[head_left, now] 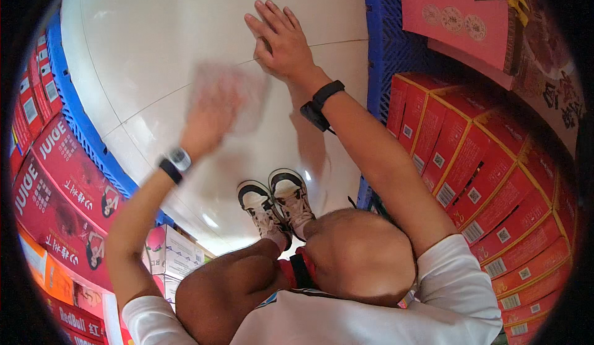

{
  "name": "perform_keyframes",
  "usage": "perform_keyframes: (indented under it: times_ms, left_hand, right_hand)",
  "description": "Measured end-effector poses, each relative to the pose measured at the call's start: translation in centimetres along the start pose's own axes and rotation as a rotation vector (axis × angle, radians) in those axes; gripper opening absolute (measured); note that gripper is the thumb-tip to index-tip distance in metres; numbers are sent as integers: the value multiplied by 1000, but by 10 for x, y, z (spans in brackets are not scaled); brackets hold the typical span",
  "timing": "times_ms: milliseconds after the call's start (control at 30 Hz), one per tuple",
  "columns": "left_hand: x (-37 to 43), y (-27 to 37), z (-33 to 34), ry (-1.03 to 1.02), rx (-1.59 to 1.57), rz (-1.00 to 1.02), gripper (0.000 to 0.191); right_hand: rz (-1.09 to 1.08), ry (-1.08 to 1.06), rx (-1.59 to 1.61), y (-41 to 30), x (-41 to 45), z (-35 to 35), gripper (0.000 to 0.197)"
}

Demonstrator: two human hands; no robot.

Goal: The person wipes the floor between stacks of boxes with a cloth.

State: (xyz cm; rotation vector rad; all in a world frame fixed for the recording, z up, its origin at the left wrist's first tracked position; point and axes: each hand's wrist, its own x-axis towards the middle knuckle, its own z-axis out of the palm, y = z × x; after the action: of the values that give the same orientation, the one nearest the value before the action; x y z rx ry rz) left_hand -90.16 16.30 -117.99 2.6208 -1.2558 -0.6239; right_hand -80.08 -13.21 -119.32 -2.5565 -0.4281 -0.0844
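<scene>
In my left hand [216,113] is a thin, pale, pinkish cloth or sheet [254,97]. Both the hand and the sheet are blurred, so how the fingers hold it and what it is made of are unclear. A watch [178,159] circles that wrist. My right hand [283,43] hangs above the glossy pale tile floor [222,15] with nothing in it, its fingers stretched and slightly apart. A black band with a small device [320,106] is strapped around the right wrist. Beneath both arms lie my shoes [264,196], side by side on the tiles.
Left, a blue plastic pallet [100,150] borders stacked red juice cartons [60,206]; RedBull cartons [76,317] sit lower. On the right, another blue pallet [385,57] stands beside strapped red boxes [482,182] and a pink carton [455,15]. White cartons [181,252] are near my left knee.
</scene>
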Motion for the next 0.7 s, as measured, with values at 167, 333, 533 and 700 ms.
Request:
perform_keyframes:
  times_ms: [167,333,533,700]
  left_hand:
    - [-96,83,47,-103,-123,412,62]
    - [-29,-19,-8,-47,-253,-32,54]
    - [-21,-307,-71,615,340,-720,58]
    - [26,-295,-74,646,443,-592,53]
  right_hand:
    - [-10,14,14,-8,10,1,61]
    - [-5,-23,-21,4,2,-3,60]
    - [9,-13,10,-22,17,0,60]
    - [6,-18,43,-28,18,0,61]
